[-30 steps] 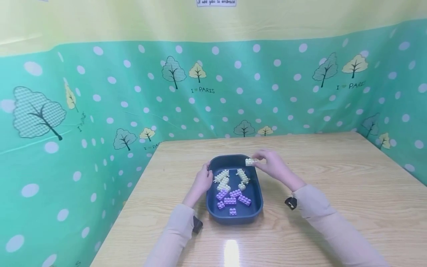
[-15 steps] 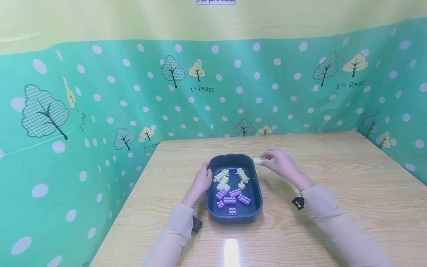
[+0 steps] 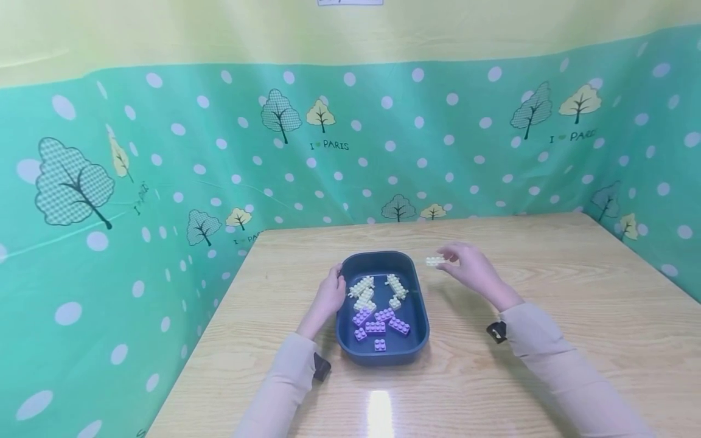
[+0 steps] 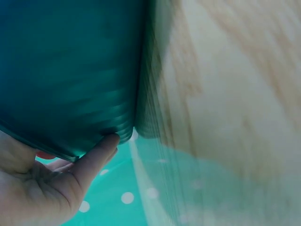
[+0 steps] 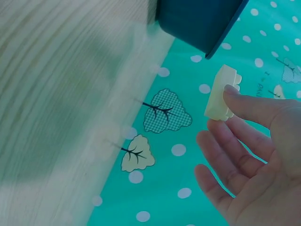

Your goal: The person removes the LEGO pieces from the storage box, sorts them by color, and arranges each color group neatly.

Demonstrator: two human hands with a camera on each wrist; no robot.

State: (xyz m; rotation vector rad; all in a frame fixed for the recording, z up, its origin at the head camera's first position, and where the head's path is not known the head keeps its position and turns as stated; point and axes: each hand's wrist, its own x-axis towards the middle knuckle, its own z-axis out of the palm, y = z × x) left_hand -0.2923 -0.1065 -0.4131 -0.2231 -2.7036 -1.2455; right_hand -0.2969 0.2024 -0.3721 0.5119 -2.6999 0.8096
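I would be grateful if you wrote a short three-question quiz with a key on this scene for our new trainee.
1. True or false: in the tray, the purple bricks lie closer to the near end than the cream bricks do.

2. Multiple choice: what does the right hand pinch?
A) nothing
B) a cream brick
C) the tray

3. Count: how many purple bricks show in the tray in the head view?

Key:
1. True.
2. B; the left hand is the one that grips the tray.
3. Six.
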